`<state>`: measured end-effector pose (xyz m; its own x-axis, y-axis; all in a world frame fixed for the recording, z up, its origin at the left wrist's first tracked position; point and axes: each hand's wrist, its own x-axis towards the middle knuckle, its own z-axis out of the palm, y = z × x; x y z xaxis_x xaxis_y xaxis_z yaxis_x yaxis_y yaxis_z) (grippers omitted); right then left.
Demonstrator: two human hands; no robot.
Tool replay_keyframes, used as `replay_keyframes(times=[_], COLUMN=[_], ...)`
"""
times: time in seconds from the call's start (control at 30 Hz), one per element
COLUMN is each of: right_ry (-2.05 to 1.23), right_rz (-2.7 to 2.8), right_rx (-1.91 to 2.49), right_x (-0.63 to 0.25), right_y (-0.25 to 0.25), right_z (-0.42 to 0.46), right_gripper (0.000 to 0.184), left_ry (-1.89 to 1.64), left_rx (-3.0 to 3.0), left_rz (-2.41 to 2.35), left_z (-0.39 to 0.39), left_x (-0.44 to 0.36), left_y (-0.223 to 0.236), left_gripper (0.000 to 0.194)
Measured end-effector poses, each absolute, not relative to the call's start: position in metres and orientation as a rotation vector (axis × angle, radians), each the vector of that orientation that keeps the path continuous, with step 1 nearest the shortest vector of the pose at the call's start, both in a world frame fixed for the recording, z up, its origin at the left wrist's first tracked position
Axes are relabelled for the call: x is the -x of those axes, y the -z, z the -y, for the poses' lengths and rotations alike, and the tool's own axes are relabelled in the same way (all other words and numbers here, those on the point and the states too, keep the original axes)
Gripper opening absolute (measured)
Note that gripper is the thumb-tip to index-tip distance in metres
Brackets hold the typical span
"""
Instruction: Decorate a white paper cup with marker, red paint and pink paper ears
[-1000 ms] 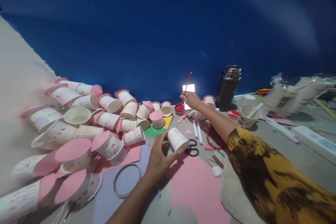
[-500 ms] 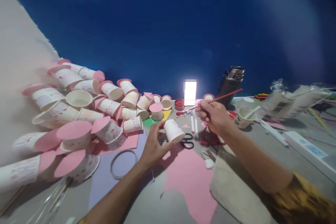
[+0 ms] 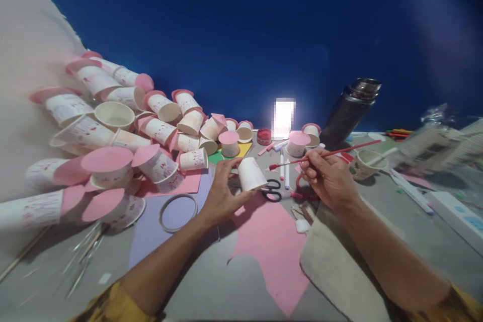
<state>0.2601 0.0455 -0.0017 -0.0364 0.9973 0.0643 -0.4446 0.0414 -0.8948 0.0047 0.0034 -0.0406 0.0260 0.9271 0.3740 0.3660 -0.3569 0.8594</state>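
Two grips are occupied over the table (image 3: 215, 287): the left hand (image 3: 223, 195) grasps a tilted white paper cup (image 3: 252, 174) near the black-handled scissors (image 3: 275, 189), while the right hand (image 3: 331, 181) pinches a slim red paintbrush (image 3: 350, 148), its red tip pointing toward the cup, just apart from it.

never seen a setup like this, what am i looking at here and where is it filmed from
There's no machine here: these are a person's two bare hands, filmed by one camera worn on the head, looking forward and down. The left hand holds a white paper cup, tilted. The right hand holds a thin red brush with a red tip, apart from the cup. On the grey table lie pink paper, scissors and a grey ring. Decorated paper cups crowd the left side; a dark flask stands at the back right.
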Motion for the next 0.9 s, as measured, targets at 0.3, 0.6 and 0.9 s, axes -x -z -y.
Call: replay_keyframes(times=[0.3,0.6,0.9], right_ry=[-1.228,-1.252,-1.248], right_rz=[1.006,0.993,1.015], right_rx=[0.803,0.76,0.737], right_x=[-0.2569,-0.2587,-0.2573], right_y=[0.0042,-0.0002,-0.0039], right_z=[-0.0375,-0.0379,-0.0345], right_gripper=[0.035,0.033,0.033], left_ry=[-1.346,-1.299,-1.287], left_rx=[-1.616,-1.358,-1.32], left_rz=[-1.071,-0.955,-0.932], left_z=[-0.0044,-0.0043,-0.004], left_x=[-0.0079,-0.0098,-0.011], left_y=[0.0485,0.0408,0.0409], left_gripper=[0.069,0.072,0.073])
